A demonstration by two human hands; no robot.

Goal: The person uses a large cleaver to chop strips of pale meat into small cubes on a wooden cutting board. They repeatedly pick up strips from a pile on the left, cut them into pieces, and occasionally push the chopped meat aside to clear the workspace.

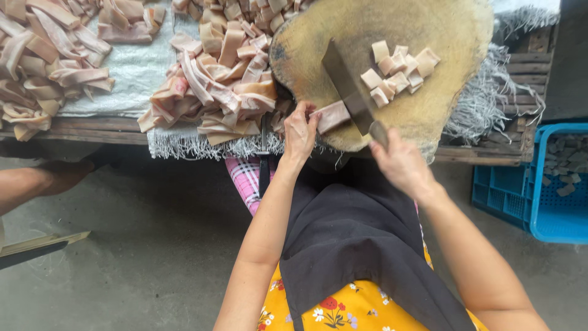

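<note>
I look down at the round wooden chopping block (429, 110) that sits on the worktop (104, 125). My right hand (401, 162) has its grip closed around the handle of the cleaver (349, 92), and the blade lies across the block with its edge at the strip of pale meat (332, 115). My left hand (300, 132) presses this strip at its near end, with the fingers bent and resting on top of it, not fully wrapped around. The strip is at the near edge of the block, touching the blade. The cut cubes (398, 67) lie on the far side of the blade. A big pile of uncut strips (214, 86) is just beside the block, on the white sheet (138, 67). I think the main danger is the left fingertips, because they are very near to the blade; if the strip is slippery and slides, the edge could meet a finger. Also the strip hangs near the block's rim, so it could fall to the floor.
</note>
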